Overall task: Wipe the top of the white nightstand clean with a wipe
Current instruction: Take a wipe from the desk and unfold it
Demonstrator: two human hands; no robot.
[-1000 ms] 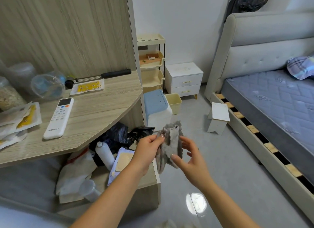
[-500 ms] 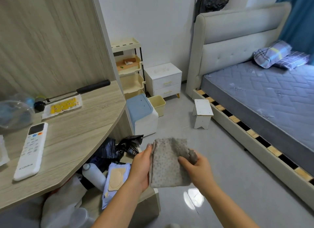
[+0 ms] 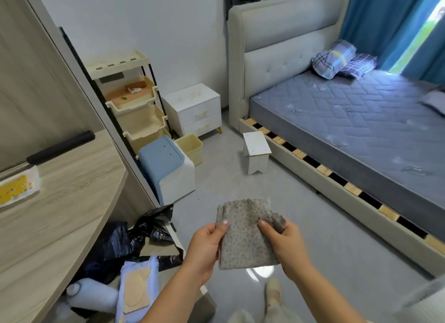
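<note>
A grey speckled wipe (image 3: 245, 238) is spread flat between both hands, low in the middle of the view. My left hand (image 3: 204, 248) pinches its left edge and my right hand (image 3: 286, 245) pinches its right edge, where the cloth bunches up. The white nightstand (image 3: 192, 99) with two drawers and gold handles stands across the room against the wall, between a shelf rack and the bed's headboard. Faint smudges show on its top.
A wooden desk (image 3: 60, 214) runs along the left. Bags, a bottle and a wipes pack (image 3: 137, 289) lie under it. A blue-topped stool (image 3: 166, 168), a yellow bin (image 3: 190, 147) and a small white stool (image 3: 256, 152) stand on the grey floor. The bed (image 3: 361, 130) fills the right.
The wipe went from hanging crumpled to spread flat between my hands. The view has swung right and forward, so the nightstand looks nearer and the desk has slid out to the left.
</note>
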